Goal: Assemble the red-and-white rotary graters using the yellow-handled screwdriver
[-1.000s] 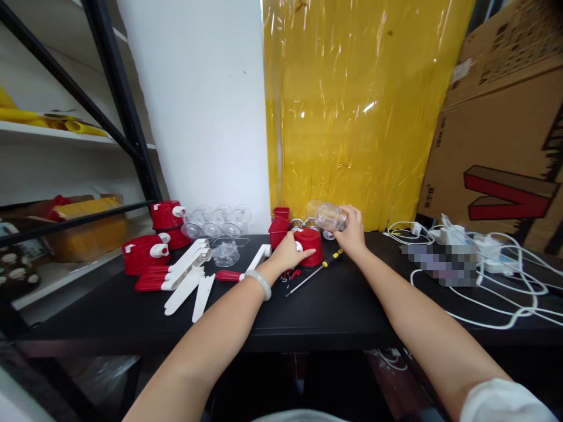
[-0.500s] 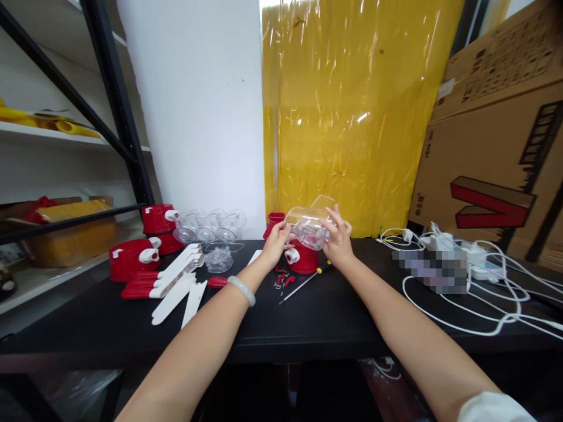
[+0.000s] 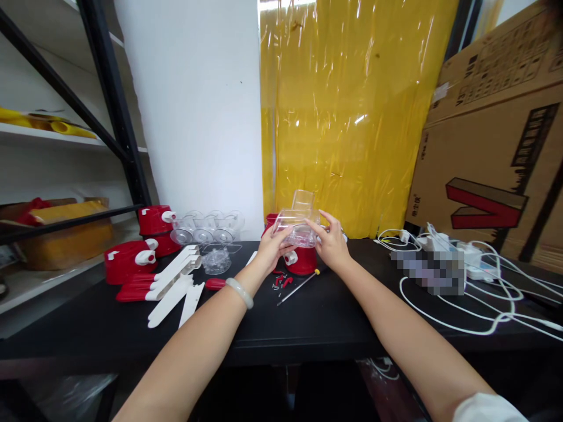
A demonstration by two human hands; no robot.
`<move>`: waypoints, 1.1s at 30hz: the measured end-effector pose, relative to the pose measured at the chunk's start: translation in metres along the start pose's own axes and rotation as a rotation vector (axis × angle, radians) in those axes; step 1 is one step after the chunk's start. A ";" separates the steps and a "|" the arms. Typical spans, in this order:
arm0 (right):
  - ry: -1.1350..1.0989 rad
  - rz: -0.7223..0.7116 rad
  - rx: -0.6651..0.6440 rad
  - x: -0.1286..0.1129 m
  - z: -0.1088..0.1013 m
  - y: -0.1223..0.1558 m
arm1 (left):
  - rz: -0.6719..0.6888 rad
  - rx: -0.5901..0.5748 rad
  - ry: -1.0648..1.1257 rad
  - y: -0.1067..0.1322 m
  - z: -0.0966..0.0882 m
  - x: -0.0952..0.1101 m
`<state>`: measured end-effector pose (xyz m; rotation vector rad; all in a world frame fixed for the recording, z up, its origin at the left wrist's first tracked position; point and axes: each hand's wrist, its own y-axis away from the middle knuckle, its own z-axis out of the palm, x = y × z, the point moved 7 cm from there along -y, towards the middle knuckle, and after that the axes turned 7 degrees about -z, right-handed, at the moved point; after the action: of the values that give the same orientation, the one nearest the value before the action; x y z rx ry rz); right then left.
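From my far seat I am reading the table (image 3: 334, 328) starting on the left, where red bases (image 3: 125, 262) are standing near the shelf frame. Next to them white handles (image 3: 173, 272) are lying in a slanted row, and behind these some clear bowls (image 3: 209, 227) are resting near the white wall. In the middle my left hand (image 3: 270, 249) is gripping the left side of a clear cup (image 3: 288, 218), fingers bent around it. The cup is sitting between my two hands, above and partly in front of a red base (image 3: 303, 262); whether it is touching this base, I cannot tell. Its wide body is seemingly lying across, from hand to hand, while its narrow neck is pointing up and away from me. The left fingers are being nearer to the white knob (image 3: 291, 258) of the base (this knob is facing toward me, a little leftward). Just below, small screws (image 3: 276, 286) and a yellow-tipped screwdriver (image 3: 299, 287) are lying. My right hand (image 3: 332, 243) is holding the cup from the right, fingers spread against its wall. Farther right, white cables (image 3: 457, 329) are curling, well apart.
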<state>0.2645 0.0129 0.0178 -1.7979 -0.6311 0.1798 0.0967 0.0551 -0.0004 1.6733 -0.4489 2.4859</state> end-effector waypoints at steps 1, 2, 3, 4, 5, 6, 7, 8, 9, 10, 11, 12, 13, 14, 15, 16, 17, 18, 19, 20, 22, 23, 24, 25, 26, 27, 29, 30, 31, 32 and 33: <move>-0.019 -0.011 -0.010 -0.001 0.001 0.000 | 0.029 0.015 -0.003 0.000 0.000 0.002; -0.041 -0.017 -0.021 -0.001 0.002 -0.001 | 0.057 0.031 -0.004 0.000 -0.001 0.003; -0.066 -0.017 -0.032 -0.002 0.003 -0.002 | 0.083 0.051 -0.002 0.000 -0.001 0.004; -0.094 -0.010 -0.039 -0.002 0.004 -0.002 | 0.107 0.072 0.003 0.000 -0.003 0.005; -0.127 0.004 -0.044 -0.002 0.004 -0.003 | 0.133 0.095 0.006 -0.001 -0.004 0.005; -0.166 0.022 -0.048 -0.002 0.004 -0.004 | 0.167 0.125 0.000 -0.001 -0.006 0.006; -0.213 0.040 -0.052 -0.002 0.005 -0.004 | 0.211 0.156 -0.021 0.000 -0.007 0.007; -0.265 0.060 -0.056 -0.002 0.006 -0.004 | 0.264 0.183 -0.058 0.001 -0.008 0.009; -0.321 0.080 -0.058 -0.003 0.007 -0.004 | 0.324 0.202 -0.105 0.002 -0.008 0.012; -0.379 0.101 -0.059 -0.003 0.009 -0.003 | 0.383 0.210 -0.156 0.004 -0.007 0.014; -0.436 0.125 -0.055 -0.002 0.011 -0.002 | 0.434 0.206 -0.204 0.006 -0.005 0.016; -0.494 0.152 -0.046 -0.001 0.012 -0.001 | 0.473 0.193 -0.243 0.008 -0.003 0.017; -0.551 0.180 -0.036 0.001 0.015 0.001 | 0.499 0.178 -0.270 0.010 0.000 0.017; -0.607 0.209 -0.028 0.003 0.017 0.003 | 0.517 0.161 -0.287 0.011 0.002 0.016; -0.662 0.236 -0.021 0.004 0.019 0.005 | 0.526 0.138 -0.299 0.012 0.004 0.014; -0.712 0.260 -0.018 0.006 0.021 0.006 | 0.530 0.109 -0.309 0.012 0.006 0.011; -0.757 0.281 -0.018 0.007 0.023 0.007 | 0.532 0.078 -0.317 0.012 0.009 0.008; -0.796 0.299 -0.019 0.008 0.025 0.008 | 0.535 0.045 -0.326 0.012 0.011 0.005; -0.829 0.316 -0.018 0.008 0.027 0.009 | 0.541 0.014 -0.338 0.011 0.014 0.002; -0.860 0.330 -0.019 0.008 0.028 0.009 | 0.552 -0.013 -0.354 0.011 0.016 -0.001; -0.912 0.345 -0.020 0.008 0.031 0.009 | 0.586 -0.043 -0.394 0.012 0.019 -0.004; -0.935 0.345 -0.026 0.008 0.033 0.009 | 0.605 -0.056 -0.417 0.014 0.021 -0.005; -0.953 0.342 -0.033 0.008 0.035 0.009 | 0.620 -0.072 -0.443 0.015 0.023 -0.006; -0.963 0.339 -0.040 0.008 0.037 0.009 | 0.631 -0.089 -0.467 0.017 0.025 -0.006; -0.963 0.341 -0.044 0.009 0.039 0.010 | 0.639 -0.106 -0.490 0.018 0.027 -0.007; -0.955 0.348 -0.045 0.011 0.040 0.010 | 0.644 -0.121 -0.512 0.020 0.028 -0.007; -0.933 0.386 -0.039 0.015 0.042 0.012 | 0.643 -0.140 -0.557 0.022 0.031 -0.008; -0.928 0.408 -0.035 0.017 0.042 0.012 | 0.641 -0.142 -0.573 0.022 0.032 -0.009; -0.928 0.429 -0.034 0.018 0.042 0.013 | 0.640 -0.142 -0.586 0.022 0.032 -0.009; -0.932 0.445 -0.032 0.018 0.042 0.012 | 0.639 -0.141 -0.594 0.021 0.032 -0.010; -0.939 0.454 -0.032 0.018 0.041 0.012 | 0.637 -0.140 -0.597 0.020 0.031 -0.010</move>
<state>0.2653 0.0545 -0.0029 -1.8097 -0.8456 1.3770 0.1233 0.0269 -0.0025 2.4945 -1.3650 2.1406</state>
